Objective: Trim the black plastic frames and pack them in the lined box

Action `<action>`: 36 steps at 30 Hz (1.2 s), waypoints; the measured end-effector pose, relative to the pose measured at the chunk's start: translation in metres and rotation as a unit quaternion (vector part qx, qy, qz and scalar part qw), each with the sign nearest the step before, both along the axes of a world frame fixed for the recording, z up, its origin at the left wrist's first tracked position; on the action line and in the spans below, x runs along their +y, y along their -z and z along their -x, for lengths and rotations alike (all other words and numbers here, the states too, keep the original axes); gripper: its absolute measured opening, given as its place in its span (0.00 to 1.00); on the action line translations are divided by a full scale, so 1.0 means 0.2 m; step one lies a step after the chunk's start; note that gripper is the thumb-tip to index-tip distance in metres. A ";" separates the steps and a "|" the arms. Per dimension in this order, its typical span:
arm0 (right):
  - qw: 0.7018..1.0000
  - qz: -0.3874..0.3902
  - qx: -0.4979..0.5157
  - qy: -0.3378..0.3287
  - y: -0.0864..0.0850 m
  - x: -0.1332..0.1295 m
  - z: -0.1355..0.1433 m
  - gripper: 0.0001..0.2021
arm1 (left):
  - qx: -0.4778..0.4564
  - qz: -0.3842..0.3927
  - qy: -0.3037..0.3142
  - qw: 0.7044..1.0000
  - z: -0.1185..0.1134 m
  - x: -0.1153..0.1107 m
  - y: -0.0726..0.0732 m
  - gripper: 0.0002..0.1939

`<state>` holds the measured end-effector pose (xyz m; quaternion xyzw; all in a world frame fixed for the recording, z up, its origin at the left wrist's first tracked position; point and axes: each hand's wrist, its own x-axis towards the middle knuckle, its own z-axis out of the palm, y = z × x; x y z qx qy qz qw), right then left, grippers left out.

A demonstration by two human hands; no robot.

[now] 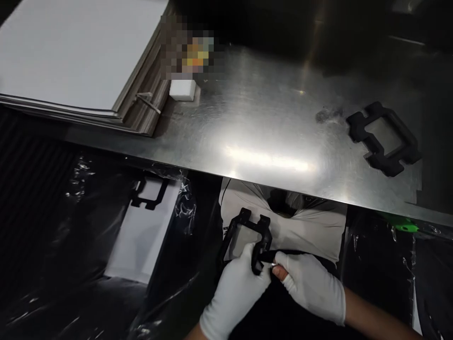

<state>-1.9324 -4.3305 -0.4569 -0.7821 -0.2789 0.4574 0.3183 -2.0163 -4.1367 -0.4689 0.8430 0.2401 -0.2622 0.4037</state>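
Observation:
My left hand (238,288), in a white glove, is closed around the lower right part of a black notched frame (266,231), which is held over my lap. My right hand (309,283), also gloved but with a bare thumb tip, is pinched close beside the frame. A small shiny metal tip (273,265) shows at its fingers, pointing toward the frame; the rest of that tool is hidden, so I cannot tell its kind. A similar black frame (373,150) lies on the metal table at the right.
The metal table (212,141) has its front edge just beyond my hands. A stack of white-topped sheets (74,52) and a small white block (182,89) sit at the left. Below, another black frame (150,200) rests on a white sheet (141,241) amid dark plastic. Something green (405,225) lies right.

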 end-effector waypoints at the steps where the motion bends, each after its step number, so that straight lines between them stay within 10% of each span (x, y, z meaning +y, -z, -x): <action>1: 1.000 0.017 -0.010 -0.012 0.01 0.00 0.03 0.17 | 0.006 -0.008 0.018 1.000 0.01 -0.02 0.00 0.14; 36: 0.978 0.195 -0.006 -0.070 -0.04 0.08 0.07 0.18 | 0.175 -0.103 0.139 0.969 -0.06 -0.12 -0.03 0.15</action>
